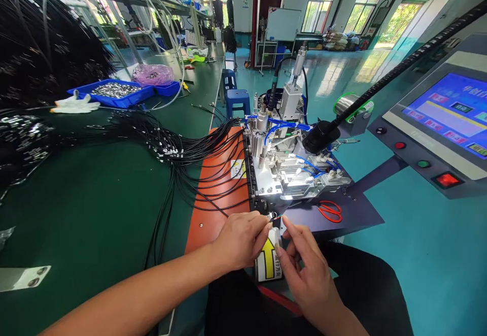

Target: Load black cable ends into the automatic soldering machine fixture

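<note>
My left hand (243, 237) is closed on the end of a black cable, in front of the machine's near corner. Thin coloured wires stick out of that cable end towards my right hand (310, 265). The thumb and index finger of my right hand are apart, the index fingertip by the wire tips. Many black cables (209, 148) run from the green table over an orange board (194, 229) to the metal machine (292, 173). Below my hands is a white label with a yellow arrow (269, 260).
Red scissors (330, 211) lie on the machine's dark base. A control screen (452, 107) stands at the right, with a black flexible arm (399, 57) crossing above. Blue trays (125, 100) of metal parts and white gloves (74, 103) are at the back left. A solder-like wire spool (347, 106) sits behind the machine.
</note>
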`<state>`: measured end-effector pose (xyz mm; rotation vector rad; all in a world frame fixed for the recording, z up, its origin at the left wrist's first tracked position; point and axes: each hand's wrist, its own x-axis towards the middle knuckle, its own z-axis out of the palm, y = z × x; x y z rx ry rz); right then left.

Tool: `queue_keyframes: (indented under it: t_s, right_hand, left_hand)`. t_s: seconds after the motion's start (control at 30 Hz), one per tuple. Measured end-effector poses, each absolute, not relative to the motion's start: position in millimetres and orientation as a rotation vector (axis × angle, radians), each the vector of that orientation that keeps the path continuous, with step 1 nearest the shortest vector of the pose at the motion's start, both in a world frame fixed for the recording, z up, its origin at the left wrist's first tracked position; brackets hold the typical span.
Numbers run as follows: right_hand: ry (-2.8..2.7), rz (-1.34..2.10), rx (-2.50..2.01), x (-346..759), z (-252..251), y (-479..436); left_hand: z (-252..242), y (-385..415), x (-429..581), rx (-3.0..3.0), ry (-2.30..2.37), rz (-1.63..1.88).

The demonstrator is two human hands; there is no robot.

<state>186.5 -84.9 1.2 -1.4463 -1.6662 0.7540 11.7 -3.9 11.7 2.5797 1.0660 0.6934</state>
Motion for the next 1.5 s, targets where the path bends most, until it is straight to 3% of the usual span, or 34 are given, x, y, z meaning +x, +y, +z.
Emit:
queue_keyframes:
  t_s: [0.5, 1.0, 1.27, 1.5]
  right_hand:
    - [-1.482, 0.742, -1.552, 186.4, 15.1, -53.1]
    - [-1.47, 0.535, -1.496, 165.8, -1.8, -54.1]
    - [-1.316, 1.033, -1.602, 213.5, 15.1, -46.5]
    - [-1.265, 1.463, -1.397, 218.1, 19.3, -25.5]
  left_hand:
    - [11.8, -3.7, 9.2, 2.572, 1.041, 0.643]
    - [11.9, -2.5, 7.0, 2.516, 0.965, 0.728]
    - [8.5, -2.1, 8.1, 2.604, 0.963, 0.727]
    - [8.3, -1.8, 7.3, 2.611, 0.957, 0.721]
